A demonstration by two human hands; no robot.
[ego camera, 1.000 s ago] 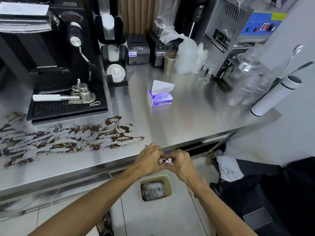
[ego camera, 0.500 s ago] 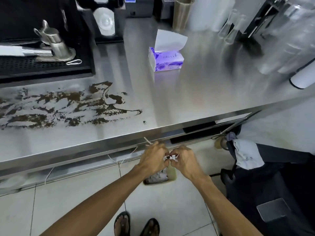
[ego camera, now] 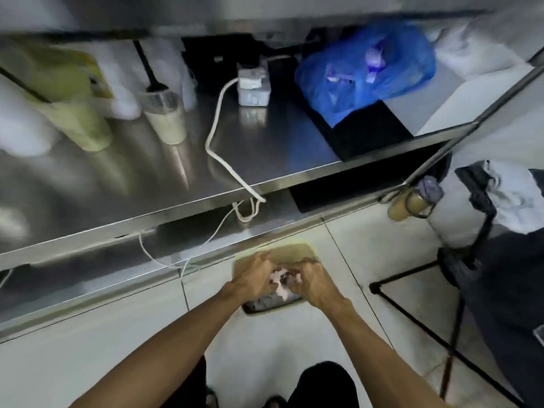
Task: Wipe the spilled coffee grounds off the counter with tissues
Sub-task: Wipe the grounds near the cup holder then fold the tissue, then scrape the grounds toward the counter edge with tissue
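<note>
My left hand (ego camera: 253, 275) and my right hand (ego camera: 312, 278) are pressed together low over a small pale green bin (ego camera: 297, 251) on the floor. Both hands grip a crumpled white tissue (ego camera: 283, 280) with dark coffee specks on it. More used tissues lie inside the bin under my hands. The counter top, the spilled grounds and the tissue box are out of view; only the steel lower shelf (ego camera: 164, 178) under the counter shows.
On the shelf stand pale bottles (ego camera: 85, 125), a white power adapter (ego camera: 253, 87) with a cable (ego camera: 219, 154) trailing to the floor, a blue plastic bag (ego camera: 368, 66) and a black box (ego camera: 368, 131). A black chair frame (ego camera: 453, 328) with bags stands at right.
My view has dropped from the counter top to the shelf and floor. Both hands, still holding the tissue, have gone down to just above the bin.
</note>
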